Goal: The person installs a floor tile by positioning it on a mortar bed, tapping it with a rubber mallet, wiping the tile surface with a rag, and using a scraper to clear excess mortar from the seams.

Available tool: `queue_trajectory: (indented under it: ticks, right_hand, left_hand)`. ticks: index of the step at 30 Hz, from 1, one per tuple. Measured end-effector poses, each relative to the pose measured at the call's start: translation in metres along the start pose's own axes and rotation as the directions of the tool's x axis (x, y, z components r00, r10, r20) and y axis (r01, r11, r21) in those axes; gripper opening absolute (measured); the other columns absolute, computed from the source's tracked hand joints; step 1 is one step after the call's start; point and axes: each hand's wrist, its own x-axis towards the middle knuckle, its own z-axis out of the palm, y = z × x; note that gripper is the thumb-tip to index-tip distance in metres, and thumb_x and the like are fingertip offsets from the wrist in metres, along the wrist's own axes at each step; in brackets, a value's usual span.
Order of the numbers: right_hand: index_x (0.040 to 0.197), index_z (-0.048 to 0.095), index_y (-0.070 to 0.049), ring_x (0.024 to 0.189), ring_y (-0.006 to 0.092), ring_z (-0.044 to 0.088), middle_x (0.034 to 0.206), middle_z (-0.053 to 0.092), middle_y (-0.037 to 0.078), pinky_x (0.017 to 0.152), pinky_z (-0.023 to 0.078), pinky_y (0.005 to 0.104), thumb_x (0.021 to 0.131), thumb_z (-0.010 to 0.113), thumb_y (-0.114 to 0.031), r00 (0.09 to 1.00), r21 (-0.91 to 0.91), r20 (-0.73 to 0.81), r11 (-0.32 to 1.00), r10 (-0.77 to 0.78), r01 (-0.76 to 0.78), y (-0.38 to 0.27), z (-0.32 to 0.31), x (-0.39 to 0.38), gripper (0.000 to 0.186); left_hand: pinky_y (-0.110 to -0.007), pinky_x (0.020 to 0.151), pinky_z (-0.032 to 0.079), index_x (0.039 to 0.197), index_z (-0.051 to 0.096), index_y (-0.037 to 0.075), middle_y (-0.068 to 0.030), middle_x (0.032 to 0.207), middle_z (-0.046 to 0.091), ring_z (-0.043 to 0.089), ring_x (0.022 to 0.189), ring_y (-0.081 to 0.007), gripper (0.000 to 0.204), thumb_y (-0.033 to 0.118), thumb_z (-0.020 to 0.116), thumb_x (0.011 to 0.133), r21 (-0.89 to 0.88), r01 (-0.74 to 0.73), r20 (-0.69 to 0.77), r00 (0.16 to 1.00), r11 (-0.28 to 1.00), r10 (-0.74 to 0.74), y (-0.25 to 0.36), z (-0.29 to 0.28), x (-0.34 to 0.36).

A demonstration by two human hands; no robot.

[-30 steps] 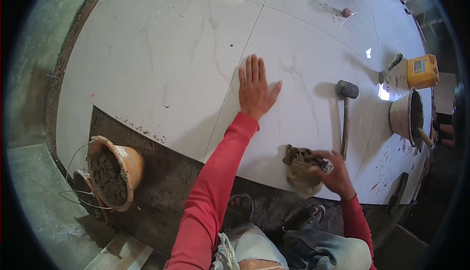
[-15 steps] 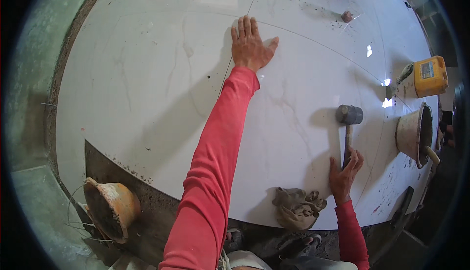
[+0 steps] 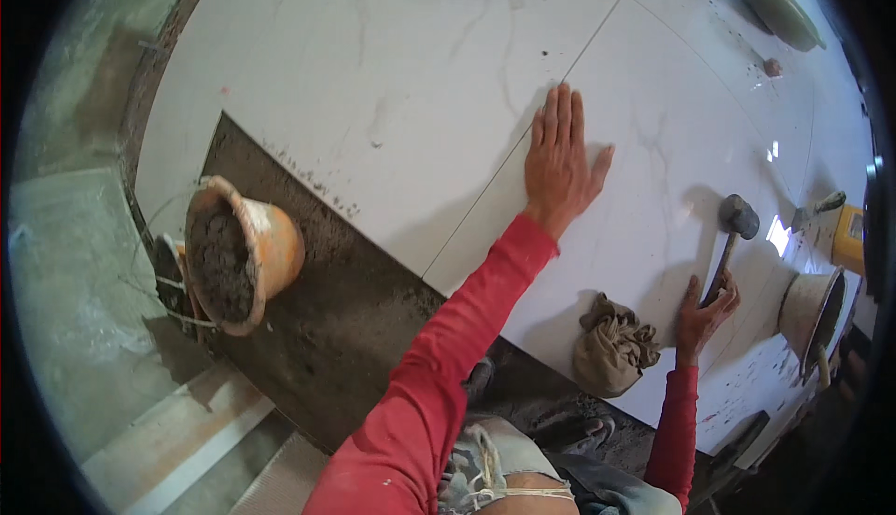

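Observation:
My left hand (image 3: 563, 155) lies flat on a glossy white floor tile (image 3: 448, 132) with grey veins. Its fingers are stretched out, the fingertips at the thin joint between two tiles. To the right, my right hand (image 3: 705, 321) is around the handle of a rubber mallet (image 3: 738, 217), whose dark head rests on the tiles. Between my two arms a crumpled brown cloth (image 3: 611, 352) sits at the tile's near edge.
At left, a mortar-filled orange bucket (image 3: 280, 249) stands tilted on bare mortar bed (image 3: 355, 342). A whitish bucket (image 3: 805, 305), a trowel (image 3: 826, 203) and a yellow jerrycan (image 3: 847, 235) are at right. A basin (image 3: 775, 6) lies far right, a wall (image 3: 56, 263) at left.
The view has turned toward the left, showing more of the orange bucket and mortar bed. My left hand has slid nearer along the tile joint. My right hand stays at the mallet's handle.

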Motion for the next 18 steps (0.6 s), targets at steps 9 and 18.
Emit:
queue_trajectory:
  ticks: [9, 18]
  right_hand:
    - [0.139, 0.047, -0.003, 0.126, 0.0368, 0.046, 0.129, 0.052, 0.02, 0.106, 0.038, 0.0511, 0.095, 0.073, -0.024, 0.999, 0.02, -0.037, 1.0, -0.021, 0.022, 0.005, 0.001, 0.0, 0.055]
    - [0.129, 0.055, -0.002, 0.105, 0.0319, 0.059, 0.111, 0.061, 0.017, 0.09, 0.048, 0.0438, 0.099, 0.067, -0.027, 0.931, 0.049, 0.193, 0.945, 0.308, -0.323, 0.023, -0.006, 0.005, 0.042]
  left_hand:
    - [-0.054, 0.118, 0.031, 0.156, 0.027, -0.009, -0.0266, 0.163, 0.027, 0.027, 0.152, -0.0404, 0.087, 0.047, 0.06, 0.098, 0.054, 0.149, 0.226, 0.961, 0.987, -0.158, -0.025, -0.117, -0.146]
    - [-0.057, 0.121, 0.026, 0.157, 0.025, -0.008, -0.0253, 0.164, 0.025, 0.023, 0.153, -0.0396, 0.087, 0.048, 0.058, 0.099, 0.172, 0.248, 0.335, 0.895, 0.953, -0.294, -0.022, -0.167, -0.201]
